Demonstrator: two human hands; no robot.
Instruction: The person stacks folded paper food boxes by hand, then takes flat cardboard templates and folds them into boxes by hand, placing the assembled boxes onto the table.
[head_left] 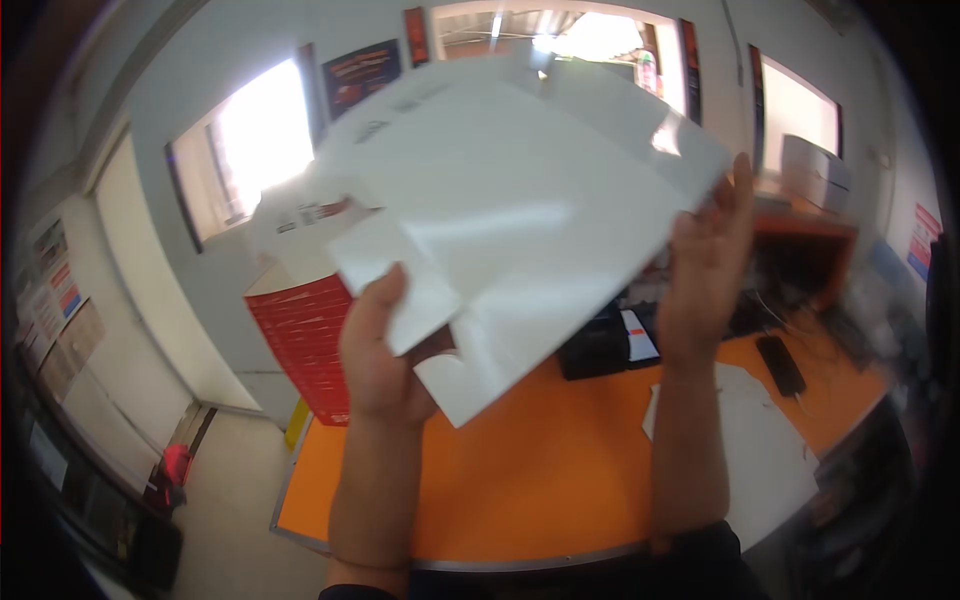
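A large white cardboard sheet with cut flaps and a red printed panel is held up in the air, tilted, above the orange table. My left hand grips its lower left part, the thumb lying over a white flap and the other fingers behind. At the right edge of the sheet is my right hand, its fingers upright and partly hidden behind the cardboard, the palm against the edge.
On the table's right side lie another white sheet and a black phone with a cable. A black device sits behind the cardboard. An orange shelf carries a white machine. Windows line the wall.
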